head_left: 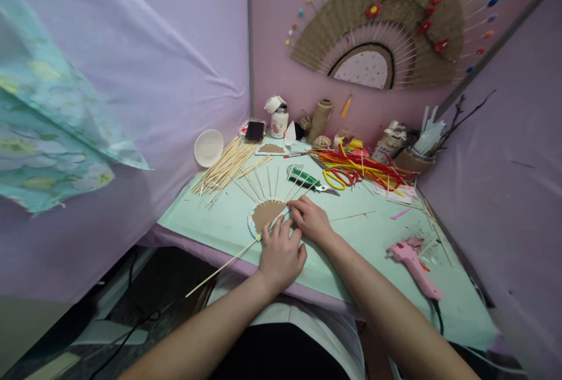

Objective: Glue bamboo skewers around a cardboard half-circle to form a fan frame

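Note:
A brown cardboard half-circle (267,214) with a pale patterned rim lies near the table's front edge. Several thin wooden sticks fan out from its curved side. One long wooden skewer (223,266) runs along its straight side and sticks out past the table edge toward the lower left. My left hand (281,252) presses its bent fingers on this skewer at the cardboard's straight edge. Beside it, my right hand (311,219) has curled fingers closed at the cardboard's right corner. My fingers hide the skewer's far end.
Loose skewers (228,166) are heaped at the left. Green pruning shears (305,178), scissors (336,180) and red and yellow pipe cleaners (373,169) lie behind my hands. A pink glue gun (415,266) rests on the right, its cord over the edge. A decorated fan (377,23) hangs behind.

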The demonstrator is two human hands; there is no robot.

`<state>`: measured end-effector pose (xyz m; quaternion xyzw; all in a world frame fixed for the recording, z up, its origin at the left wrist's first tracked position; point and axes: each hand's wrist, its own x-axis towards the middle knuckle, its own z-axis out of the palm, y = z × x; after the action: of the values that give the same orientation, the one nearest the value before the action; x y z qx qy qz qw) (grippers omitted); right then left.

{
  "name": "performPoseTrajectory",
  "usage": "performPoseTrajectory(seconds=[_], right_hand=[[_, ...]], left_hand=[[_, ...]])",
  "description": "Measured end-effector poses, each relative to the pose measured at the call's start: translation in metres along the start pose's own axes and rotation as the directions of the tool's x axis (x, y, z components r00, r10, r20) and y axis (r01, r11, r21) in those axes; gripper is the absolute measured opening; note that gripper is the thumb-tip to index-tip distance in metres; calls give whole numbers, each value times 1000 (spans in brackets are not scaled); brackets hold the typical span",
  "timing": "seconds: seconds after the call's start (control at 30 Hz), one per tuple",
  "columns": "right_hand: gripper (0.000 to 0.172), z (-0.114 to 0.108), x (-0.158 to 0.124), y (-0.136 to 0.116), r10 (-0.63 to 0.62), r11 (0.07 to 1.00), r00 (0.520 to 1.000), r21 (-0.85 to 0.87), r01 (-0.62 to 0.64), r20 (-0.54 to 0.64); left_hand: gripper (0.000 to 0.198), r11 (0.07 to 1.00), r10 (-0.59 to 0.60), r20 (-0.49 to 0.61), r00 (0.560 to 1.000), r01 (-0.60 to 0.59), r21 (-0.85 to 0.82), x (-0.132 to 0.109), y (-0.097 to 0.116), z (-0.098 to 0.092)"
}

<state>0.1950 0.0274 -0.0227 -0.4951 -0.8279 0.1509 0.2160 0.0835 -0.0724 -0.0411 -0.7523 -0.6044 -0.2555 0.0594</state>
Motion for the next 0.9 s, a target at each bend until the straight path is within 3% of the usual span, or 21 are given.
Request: performPoseTrajectory(seconds=[0.9], right_hand=[[32, 1, 1, 1, -6, 1000, 1000, 2, 6, 6]], left_hand=[[26, 1000, -2, -12, 1000, 2, -12, -1, 0, -2]])
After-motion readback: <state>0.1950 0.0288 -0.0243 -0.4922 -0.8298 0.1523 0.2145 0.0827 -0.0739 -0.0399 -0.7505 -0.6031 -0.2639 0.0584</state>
